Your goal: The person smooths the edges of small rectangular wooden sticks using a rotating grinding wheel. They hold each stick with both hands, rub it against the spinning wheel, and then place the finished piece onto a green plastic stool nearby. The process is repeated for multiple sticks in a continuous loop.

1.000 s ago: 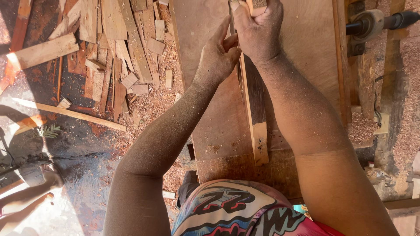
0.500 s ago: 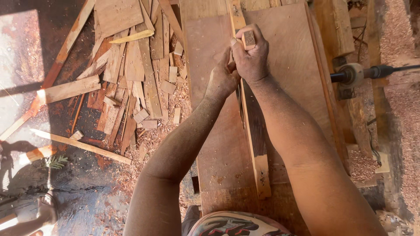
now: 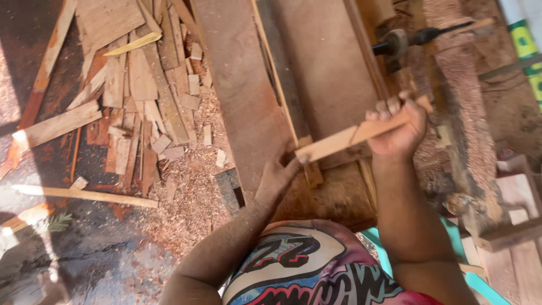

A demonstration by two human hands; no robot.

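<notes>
The right hand [image 3: 400, 131] had its fingers clamped around one wooden strip [image 3: 347, 138]. The left hand [image 3: 275, 179] lay fingers-spread on one workbench [image 3: 237, 107].

Bare, sawdust-dusted arms; a colourful graphic-print shirt [image 3: 305, 265] in pink, black and cream.

Green and yellow printed strip [image 3: 528, 53] at the upper right edge

Right hand [image 3: 398, 131] clenched, raised, forearm upright; left hand [image 3: 275, 179] low, flat (fingers spread).
</notes>
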